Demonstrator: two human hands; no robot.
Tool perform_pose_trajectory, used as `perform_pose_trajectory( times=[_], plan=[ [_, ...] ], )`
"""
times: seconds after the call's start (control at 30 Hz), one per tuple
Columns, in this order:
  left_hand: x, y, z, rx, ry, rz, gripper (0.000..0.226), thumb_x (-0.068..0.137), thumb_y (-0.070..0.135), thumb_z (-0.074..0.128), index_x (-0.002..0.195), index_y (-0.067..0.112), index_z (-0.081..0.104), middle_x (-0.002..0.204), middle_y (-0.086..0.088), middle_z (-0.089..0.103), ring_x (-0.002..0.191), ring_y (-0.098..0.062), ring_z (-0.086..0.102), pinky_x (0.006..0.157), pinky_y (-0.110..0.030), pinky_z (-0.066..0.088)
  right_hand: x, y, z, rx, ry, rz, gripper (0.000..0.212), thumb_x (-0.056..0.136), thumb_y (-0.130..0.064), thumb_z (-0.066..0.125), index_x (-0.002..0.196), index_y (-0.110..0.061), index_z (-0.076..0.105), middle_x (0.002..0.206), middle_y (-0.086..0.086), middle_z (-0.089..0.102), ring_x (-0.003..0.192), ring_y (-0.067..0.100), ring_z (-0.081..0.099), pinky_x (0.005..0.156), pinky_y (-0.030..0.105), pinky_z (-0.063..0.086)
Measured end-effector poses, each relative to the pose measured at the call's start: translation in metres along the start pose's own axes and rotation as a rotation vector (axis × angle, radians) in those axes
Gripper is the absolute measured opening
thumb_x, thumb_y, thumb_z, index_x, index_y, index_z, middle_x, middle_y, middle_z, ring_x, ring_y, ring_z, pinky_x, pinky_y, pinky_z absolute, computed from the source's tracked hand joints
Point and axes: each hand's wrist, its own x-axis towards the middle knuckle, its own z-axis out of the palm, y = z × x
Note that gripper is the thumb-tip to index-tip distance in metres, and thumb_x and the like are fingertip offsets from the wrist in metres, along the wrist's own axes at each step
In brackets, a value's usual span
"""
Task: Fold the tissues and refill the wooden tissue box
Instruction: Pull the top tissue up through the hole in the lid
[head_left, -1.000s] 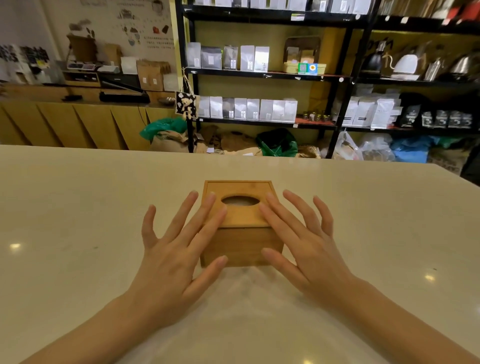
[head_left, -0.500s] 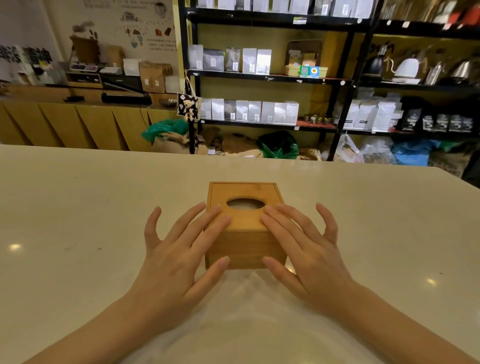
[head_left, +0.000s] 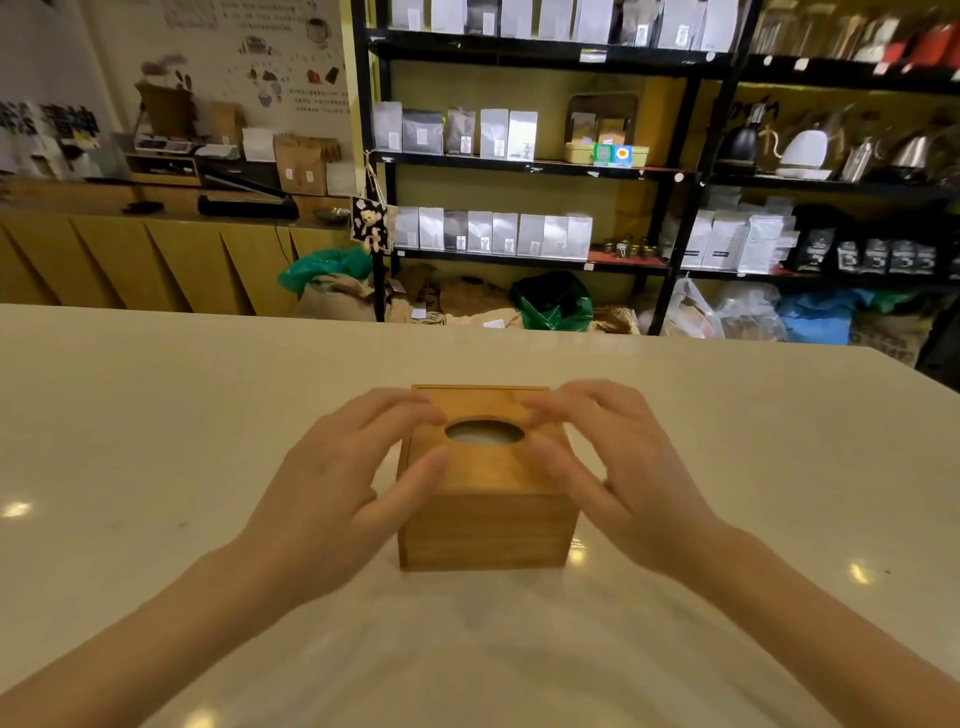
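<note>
A square wooden tissue box (head_left: 488, 514) stands upright on the pale counter (head_left: 156, 415), right in front of me. Its lid has an oval hole, and pale tissue (head_left: 483, 432) shows inside it. My left hand (head_left: 332, 499) arches over the box's left side, fingertips at the lid's far left edge and thumb on the lid near the hole. My right hand (head_left: 639, 483) mirrors it on the right, curled fingers on the lid's right edge. Both hands are blurred, with fingers apart and nothing lifted. No loose tissues are in view.
Beyond the counter's far edge stand black shelves (head_left: 530, 166) with white and grey pouches, and kettles (head_left: 802, 150) at the right. Sacks and green bags (head_left: 553, 304) lie on the floor below. A wooden sideboard (head_left: 130, 254) runs along the left wall.
Both hands have risen from lying flat beside the box to arching over its lid, with fingers curled onto the top edges. The view has tilted slightly; the box stays in place.
</note>
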Motion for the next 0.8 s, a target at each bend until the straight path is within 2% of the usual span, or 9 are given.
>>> perform_pose_trajectory(
  times=[0.07, 0.1, 0.2, 0.27, 0.33, 0.43, 0.53, 0.63, 0.8],
  plan=[
    [0.015, -0.004, 0.002, 0.052, -0.084, 0.039, 0.057, 0.076, 0.064, 0.031, 0.127, 0.042, 0.041, 0.134, 0.027, 0.028, 0.122, 0.011, 0.021, 0.098, -0.021, 0.024, 0.024, 0.0, -0.004, -0.008, -0.096, 0.037, 0.034, 0.088, -0.041, 0.042, 0.108, -0.025, 0.064, 0.111, -0.013, 0.059, 0.114, 0.007, 0.04, 0.095, 0.03, 0.035],
    [0.021, -0.007, 0.005, 0.09, -0.158, 0.041, 0.066, 0.073, 0.07, 0.027, 0.133, 0.044, 0.029, 0.141, 0.028, 0.015, 0.128, 0.01, 0.009, 0.105, -0.026, 0.017, 0.036, 0.001, -0.004, -0.044, -0.171, 0.02, 0.028, 0.088, -0.038, 0.048, 0.104, -0.026, 0.067, 0.119, -0.01, 0.059, 0.12, 0.009, 0.038, 0.1, 0.033, 0.033],
    [0.033, -0.018, 0.015, 0.151, -0.418, -0.067, 0.089, 0.059, 0.085, 0.015, 0.138, 0.047, 0.001, 0.145, 0.028, -0.016, 0.132, 0.004, -0.022, 0.111, -0.038, -0.01, 0.065, 0.003, -0.002, -0.073, -0.449, -0.02, 0.019, 0.086, -0.032, 0.059, 0.098, -0.027, 0.072, 0.144, -0.01, 0.041, 0.138, 0.008, 0.014, 0.114, 0.035, 0.013],
    [0.035, -0.023, 0.018, 0.126, -0.523, -0.122, 0.094, 0.053, 0.088, 0.016, 0.137, 0.05, -0.003, 0.142, 0.029, -0.022, 0.131, 0.004, -0.027, 0.11, -0.041, -0.014, 0.079, 0.005, 0.003, -0.089, -0.611, -0.072, 0.019, 0.086, -0.031, 0.06, 0.099, -0.028, 0.072, 0.152, -0.009, 0.027, 0.141, 0.008, 0.0, 0.113, 0.033, 0.002],
    [0.037, -0.023, 0.015, 0.102, -0.558, -0.133, 0.086, 0.051, 0.088, 0.018, 0.129, 0.06, -0.006, 0.138, 0.032, -0.022, 0.13, 0.006, -0.026, 0.11, -0.041, -0.014, 0.09, 0.007, 0.011, -0.163, -0.715, -0.119, 0.02, 0.085, -0.033, 0.059, 0.102, -0.031, 0.071, 0.155, -0.009, 0.017, 0.141, 0.01, -0.009, 0.113, 0.037, -0.004],
    [0.036, -0.021, 0.012, 0.072, -0.577, -0.134, 0.065, 0.05, 0.089, 0.018, 0.106, 0.073, -0.009, 0.132, 0.037, -0.022, 0.127, 0.011, -0.022, 0.11, -0.037, -0.014, 0.099, 0.005, 0.02, -0.26, -0.786, -0.158, 0.02, 0.084, -0.038, 0.059, 0.1, -0.033, 0.071, 0.157, -0.008, 0.012, 0.142, 0.013, -0.011, 0.113, 0.041, -0.008],
    [0.034, -0.021, 0.013, 0.03, -0.57, -0.147, 0.058, 0.05, 0.088, 0.019, 0.099, 0.077, -0.01, 0.121, 0.046, -0.027, 0.122, 0.016, -0.024, 0.108, -0.033, -0.016, 0.102, 0.004, 0.022, -0.283, -0.787, -0.175, 0.019, 0.083, -0.04, 0.06, 0.095, -0.034, 0.072, 0.156, -0.009, 0.013, 0.141, 0.012, -0.012, 0.113, 0.039, -0.011],
    [0.034, -0.022, 0.014, -0.005, -0.551, -0.151, 0.059, 0.051, 0.087, 0.021, 0.1, 0.077, -0.01, 0.121, 0.047, -0.027, 0.12, 0.018, -0.028, 0.108, -0.031, -0.016, 0.102, 0.003, 0.023, -0.289, -0.774, -0.186, 0.018, 0.083, -0.039, 0.059, 0.09, -0.032, 0.073, 0.156, -0.009, 0.014, 0.141, 0.011, -0.012, 0.112, 0.037, -0.013],
    [0.034, -0.025, 0.014, -0.005, -0.549, -0.138, 0.071, 0.051, 0.088, 0.018, 0.114, 0.07, -0.008, 0.124, 0.046, -0.027, 0.121, 0.018, -0.03, 0.109, -0.032, -0.017, 0.1, 0.004, 0.024, -0.267, -0.763, -0.18, 0.015, 0.083, -0.035, 0.06, 0.086, -0.031, 0.074, 0.156, -0.009, 0.013, 0.141, 0.014, -0.014, 0.111, 0.035, -0.014]
  ],
)
